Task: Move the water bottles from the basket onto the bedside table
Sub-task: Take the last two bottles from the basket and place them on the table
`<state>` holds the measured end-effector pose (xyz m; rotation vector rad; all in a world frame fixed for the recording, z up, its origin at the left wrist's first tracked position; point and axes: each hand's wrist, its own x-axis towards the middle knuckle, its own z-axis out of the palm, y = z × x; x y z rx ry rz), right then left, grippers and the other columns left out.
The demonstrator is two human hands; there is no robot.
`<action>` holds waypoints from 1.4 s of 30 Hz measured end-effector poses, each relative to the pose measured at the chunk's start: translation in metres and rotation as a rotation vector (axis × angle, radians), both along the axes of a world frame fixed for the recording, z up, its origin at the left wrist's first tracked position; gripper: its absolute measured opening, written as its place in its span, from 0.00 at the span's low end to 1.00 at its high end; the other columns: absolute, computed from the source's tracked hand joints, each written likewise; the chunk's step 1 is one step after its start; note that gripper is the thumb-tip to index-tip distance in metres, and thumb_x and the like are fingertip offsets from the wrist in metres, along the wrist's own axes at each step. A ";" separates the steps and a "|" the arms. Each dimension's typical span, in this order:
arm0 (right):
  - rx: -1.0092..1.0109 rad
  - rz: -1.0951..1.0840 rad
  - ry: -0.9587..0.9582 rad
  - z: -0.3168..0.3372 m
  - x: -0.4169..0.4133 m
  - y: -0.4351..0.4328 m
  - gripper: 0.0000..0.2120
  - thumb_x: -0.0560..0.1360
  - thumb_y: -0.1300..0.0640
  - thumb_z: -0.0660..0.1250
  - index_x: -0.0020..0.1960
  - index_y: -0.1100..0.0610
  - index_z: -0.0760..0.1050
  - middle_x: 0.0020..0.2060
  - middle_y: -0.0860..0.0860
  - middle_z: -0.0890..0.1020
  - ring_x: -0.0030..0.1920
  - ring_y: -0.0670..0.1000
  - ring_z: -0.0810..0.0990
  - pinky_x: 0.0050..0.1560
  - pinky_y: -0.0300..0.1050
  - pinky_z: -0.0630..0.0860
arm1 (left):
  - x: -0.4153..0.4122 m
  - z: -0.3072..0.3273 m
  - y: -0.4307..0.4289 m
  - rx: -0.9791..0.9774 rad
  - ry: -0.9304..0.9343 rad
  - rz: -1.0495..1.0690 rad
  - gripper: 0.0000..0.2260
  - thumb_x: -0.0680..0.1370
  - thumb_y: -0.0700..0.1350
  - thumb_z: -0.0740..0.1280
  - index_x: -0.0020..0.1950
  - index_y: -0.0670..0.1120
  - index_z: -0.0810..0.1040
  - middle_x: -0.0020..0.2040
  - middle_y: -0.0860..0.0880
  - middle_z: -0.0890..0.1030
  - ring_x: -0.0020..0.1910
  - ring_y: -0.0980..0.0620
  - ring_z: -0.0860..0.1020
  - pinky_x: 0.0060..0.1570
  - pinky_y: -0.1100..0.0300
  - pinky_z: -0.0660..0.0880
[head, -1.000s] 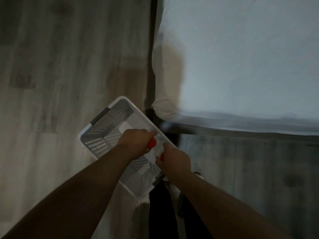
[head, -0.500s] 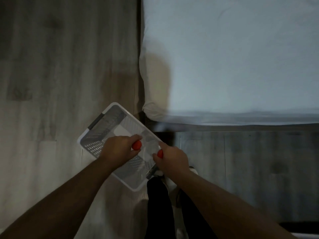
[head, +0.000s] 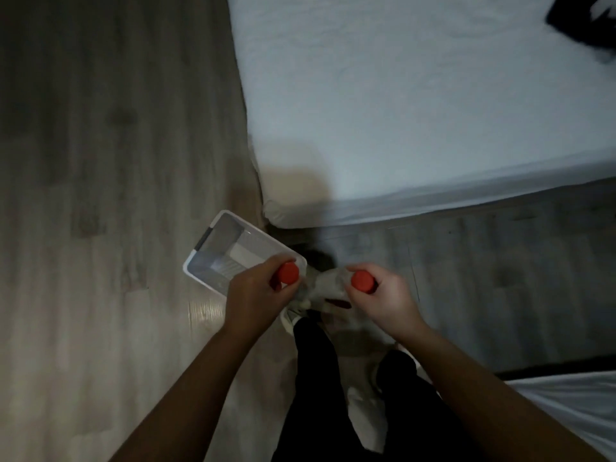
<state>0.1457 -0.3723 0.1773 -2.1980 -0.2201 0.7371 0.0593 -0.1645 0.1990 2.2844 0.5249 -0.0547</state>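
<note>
A white perforated basket [head: 220, 251] sits on the wooden floor by the bed's corner, and I see nothing left inside it. My left hand [head: 256, 295] grips a clear water bottle by its neck, its red cap [head: 288, 273] showing above my fingers over the basket's near corner. My right hand [head: 383, 300] holds a second bottle the same way, with its red cap [head: 362, 281] pointing up. The clear bodies of both bottles hang below my hands and are mostly hidden. No bedside table is in view.
A bed with a white sheet [head: 416, 111] fills the upper right, a dark item [head: 586, 25] on its far corner. Another white-covered edge [head: 573, 405] shows at the lower right. My dark-trousered legs [head: 333, 395] and pale shoes stand between. Wooden floor [head: 100, 195] spreads left.
Both hands have lifted out of the basket with a bottle each and moved apart, the right one swinging right. The view has shifted, so the basket now sits lower and smaller.
</note>
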 end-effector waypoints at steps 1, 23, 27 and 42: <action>0.002 -0.028 -0.013 0.010 -0.001 -0.014 0.12 0.69 0.58 0.74 0.51 0.46 0.80 0.39 0.39 0.81 0.41 0.36 0.79 0.43 0.27 0.72 | 0.002 0.012 -0.013 -0.011 -0.017 0.006 0.16 0.69 0.57 0.68 0.55 0.57 0.75 0.45 0.53 0.84 0.40 0.55 0.81 0.43 0.56 0.80; 0.134 -0.694 -0.418 0.185 -0.017 -0.449 0.10 0.69 0.60 0.75 0.46 0.49 0.78 0.39 0.41 0.80 0.42 0.32 0.78 0.43 0.24 0.72 | 0.078 0.135 -0.404 -0.280 -0.265 -0.229 0.09 0.68 0.42 0.76 0.43 0.53 0.80 0.33 0.62 0.81 0.35 0.70 0.76 0.38 0.76 0.71; 0.119 -0.827 -0.472 0.196 -0.025 -0.498 0.10 0.69 0.58 0.75 0.46 0.49 0.78 0.40 0.41 0.81 0.42 0.35 0.78 0.44 0.24 0.72 | 0.106 0.155 -0.457 -0.275 -0.329 -0.390 0.12 0.68 0.42 0.76 0.40 0.58 0.78 0.36 0.67 0.80 0.36 0.70 0.76 0.39 0.78 0.69; -0.111 -1.184 -0.526 0.184 0.036 -0.644 0.06 0.67 0.58 0.74 0.42 0.51 0.80 0.35 0.44 0.81 0.38 0.42 0.79 0.40 0.35 0.75 | 0.259 0.154 -0.649 -0.318 -0.214 -0.855 0.11 0.66 0.44 0.77 0.39 0.57 0.80 0.33 0.58 0.81 0.30 0.63 0.75 0.35 0.66 0.73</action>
